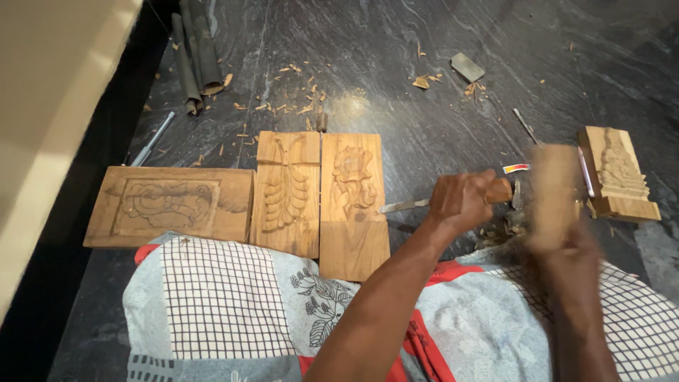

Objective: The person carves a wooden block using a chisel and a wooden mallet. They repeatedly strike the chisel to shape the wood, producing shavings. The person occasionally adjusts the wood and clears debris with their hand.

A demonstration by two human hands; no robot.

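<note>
My left hand (460, 201) grips a chisel by its wooden handle (499, 191). Its steel blade (403, 206) points left and reaches the right edge of a wooden panel carved with a flower (351, 205). My right hand (566, 247) holds a wooden mallet (554, 187), blurred by motion, just right of the chisel's handle end. A leaf-carved panel (288, 191) lies against the flower panel's left side, and a wider carved panel (170, 205) lies further left.
A small carved wooden block (619, 173) lies at the right on the dark stone floor. Wood chips (297, 92), a grey sharpening stone (467, 67), dark rolled pieces (194, 53) and a metal rod (152, 139) lie further away. Patterned cloth (226, 304) covers my lap.
</note>
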